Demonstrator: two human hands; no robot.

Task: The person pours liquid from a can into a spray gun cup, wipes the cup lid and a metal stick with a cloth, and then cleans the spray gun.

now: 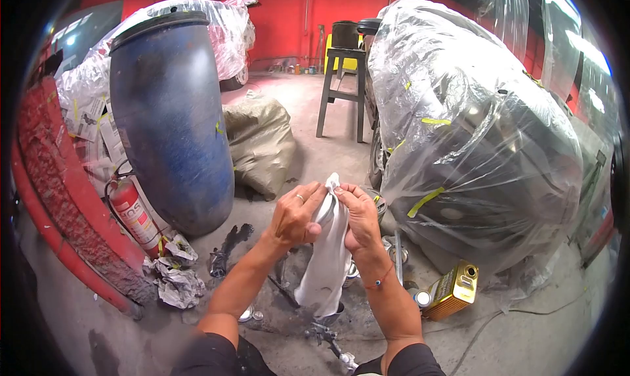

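Note:
A white cloth (324,261) hangs in front of me, gathered and bunched at its top end. My left hand (295,215) pinches the gathered top from the left, its fingers closed. From the right, my right hand (358,217) grips the same bunched end, also closed. The cloth's lower part hangs loose over the floor. Below it lies what looks like a spray gun (323,335), partly out of clear view. Small cans (422,299) stand near my right forearm, beside a yellow and black rectangular metal can (454,289).
A large blue barrel (170,120) stands front left, with a fire extinguisher (134,215) and crumpled paper (176,283) beside it. Behind it sits a beige sack (259,143). A plastic-covered car (479,133) fills the right. A dark stool (343,80) stands farther back. A hose (482,330) crosses the floor.

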